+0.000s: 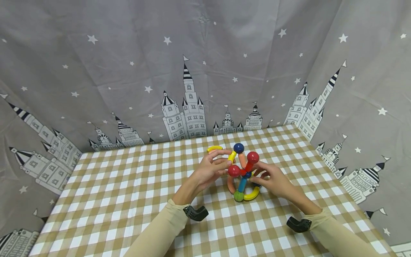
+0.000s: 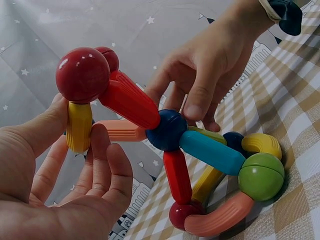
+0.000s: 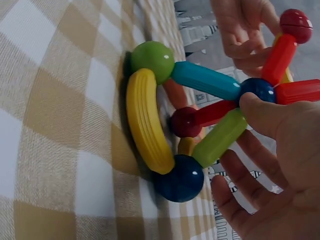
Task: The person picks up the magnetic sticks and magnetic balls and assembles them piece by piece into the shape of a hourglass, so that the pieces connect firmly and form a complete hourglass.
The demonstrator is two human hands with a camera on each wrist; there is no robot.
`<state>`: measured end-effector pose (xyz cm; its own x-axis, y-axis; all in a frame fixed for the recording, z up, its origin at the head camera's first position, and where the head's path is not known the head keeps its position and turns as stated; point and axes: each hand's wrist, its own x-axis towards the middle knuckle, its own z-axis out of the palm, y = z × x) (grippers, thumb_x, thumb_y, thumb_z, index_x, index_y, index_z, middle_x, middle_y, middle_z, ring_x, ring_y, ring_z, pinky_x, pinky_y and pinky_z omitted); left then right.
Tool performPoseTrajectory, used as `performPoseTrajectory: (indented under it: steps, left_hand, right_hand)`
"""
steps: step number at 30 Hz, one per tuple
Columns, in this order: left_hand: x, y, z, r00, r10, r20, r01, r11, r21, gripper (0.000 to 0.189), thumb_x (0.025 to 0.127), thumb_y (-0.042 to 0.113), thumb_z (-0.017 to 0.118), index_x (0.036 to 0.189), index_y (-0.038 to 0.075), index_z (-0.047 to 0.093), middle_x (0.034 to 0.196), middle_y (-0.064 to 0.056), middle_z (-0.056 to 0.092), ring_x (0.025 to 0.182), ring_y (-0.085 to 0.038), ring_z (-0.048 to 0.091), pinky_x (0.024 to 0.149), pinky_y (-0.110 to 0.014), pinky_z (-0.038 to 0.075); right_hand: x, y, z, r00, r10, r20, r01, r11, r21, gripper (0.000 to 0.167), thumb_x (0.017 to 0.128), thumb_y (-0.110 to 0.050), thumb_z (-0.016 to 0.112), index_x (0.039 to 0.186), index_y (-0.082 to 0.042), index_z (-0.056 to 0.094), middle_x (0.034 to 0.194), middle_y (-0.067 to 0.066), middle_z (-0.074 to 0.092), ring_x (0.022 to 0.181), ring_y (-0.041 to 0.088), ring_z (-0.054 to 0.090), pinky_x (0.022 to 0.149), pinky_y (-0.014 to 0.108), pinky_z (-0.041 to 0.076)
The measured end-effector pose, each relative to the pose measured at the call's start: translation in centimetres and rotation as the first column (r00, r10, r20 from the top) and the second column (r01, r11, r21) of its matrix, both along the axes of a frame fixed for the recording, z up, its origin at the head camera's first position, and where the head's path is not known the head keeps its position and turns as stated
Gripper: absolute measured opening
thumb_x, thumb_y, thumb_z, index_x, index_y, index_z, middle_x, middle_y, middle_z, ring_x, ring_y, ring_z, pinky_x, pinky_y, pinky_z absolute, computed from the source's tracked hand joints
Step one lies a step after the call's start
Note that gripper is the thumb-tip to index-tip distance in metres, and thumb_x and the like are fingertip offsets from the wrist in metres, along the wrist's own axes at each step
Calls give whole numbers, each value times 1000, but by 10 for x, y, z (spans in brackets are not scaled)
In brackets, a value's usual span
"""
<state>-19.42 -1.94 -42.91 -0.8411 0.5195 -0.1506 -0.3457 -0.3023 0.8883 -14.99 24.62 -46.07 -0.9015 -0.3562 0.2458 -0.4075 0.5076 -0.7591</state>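
A toy structure of coloured sticks and balls stands on the checked cloth, its green ball and curved yellow stick low down. My left hand pinches a short yellow stick between thumb and fingers, just under a red ball. From the other side, my right hand holds the structure at its central blue ball; the thumb lies against that ball, the other fingers curve round behind. Red sticks, a turquoise stick and a lime stick meet there. Some fingertips are hidden behind sticks.
A loose curved yellow stick lies on the cloth beyond my left hand. The brown-and-white checked tablecloth covers the table. Behind it hangs a grey curtain printed with castles and stars.
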Motion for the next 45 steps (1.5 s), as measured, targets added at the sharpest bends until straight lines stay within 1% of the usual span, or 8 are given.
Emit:
performPoseTrajectory:
  steps: [4, 9, 12, 17, 25, 34, 40, 45]
  left_hand:
    - [0, 0, -1, 1000, 0, 5, 0, 1000, 1, 34, 99, 0, 65, 133, 6, 60, 121, -19, 69, 106, -23, 68, 86, -33, 55]
    - [0, 0, 0, 1000, -3, 8, 3, 1000, -1, 33, 99, 1, 65, 131, 7, 61, 125, -22, 67, 106, -23, 68, 86, -33, 56]
    - [1, 0, 0, 1000, -2, 2, 2, 1000, -4, 33, 100, 0, 64, 132, 7, 61, 120, -19, 69, 106, -22, 68, 85, -33, 56]
    - [1, 0, 0, 1000, -6, -4, 6, 1000, -4, 32, 100, 0, 64, 131, 7, 61, 112, -11, 72, 106, -22, 68, 85, -33, 55]
    - [2, -2, 0, 1000, 11, 2, -11, 1000, -8, 34, 99, 1, 65, 133, 5, 59, 115, -15, 71, 106, -23, 68, 86, -34, 56]
    - [1, -7, -3, 999, 38, -9, -38, 999, -12, 34, 98, -1, 65, 131, 8, 62, 113, -11, 71, 104, -22, 69, 87, -35, 56]
    - [3, -19, -3, 999, 50, -11, -50, 999, -6, 34, 99, 0, 65, 131, 8, 61, 121, -20, 67, 106, -23, 68, 90, -36, 57]
    - [6, -35, -1, 997, 70, -22, -71, 997, -21, 36, 100, 1, 64, 135, 7, 59, 122, -17, 68, 107, -21, 68, 94, -38, 55]
  right_hand:
    - [0, -3, -1, 997, -9, -75, 10, 1000, 6, 28, 87, -6, 82, 113, -6, 70, 103, 4, 75, 87, 21, 70, 74, 34, 60]
    - [0, -6, -2, 991, -1, -137, 3, 1000, 13, 29, 84, -8, 86, 109, -7, 71, 100, 2, 75, 86, 18, 70, 72, 35, 60]
    - [-1, -7, -3, 989, -7, -148, 9, 1000, 11, 29, 84, -10, 86, 109, -7, 71, 100, 2, 75, 86, 17, 69, 73, 37, 60]
    - [-1, -8, -6, 991, -19, -135, 18, 1000, -7, 28, 85, -9, 85, 109, -7, 71, 100, 1, 75, 86, 17, 69, 75, 40, 60]
    - [-2, -10, -5, 993, -7, -117, 3, 999, -32, 28, 86, -9, 84, 110, -7, 71, 101, 1, 75, 88, 20, 70, 76, 41, 60]
    - [-5, -15, -7, 993, -4, -122, 0, 999, -39, 29, 86, -12, 85, 110, -7, 71, 102, 2, 75, 89, 24, 70, 76, 37, 60]
    - [-7, -27, -6, 998, 17, -64, -21, 998, -53, 30, 88, -14, 83, 114, -8, 71, 105, 2, 75, 92, 24, 69, 80, 39, 59]
    - [-12, -41, -5, 999, 30, -37, -32, 998, -46, 32, 89, -18, 83, 116, -9, 71, 108, 1, 74, 94, 21, 68, 81, 41, 58]
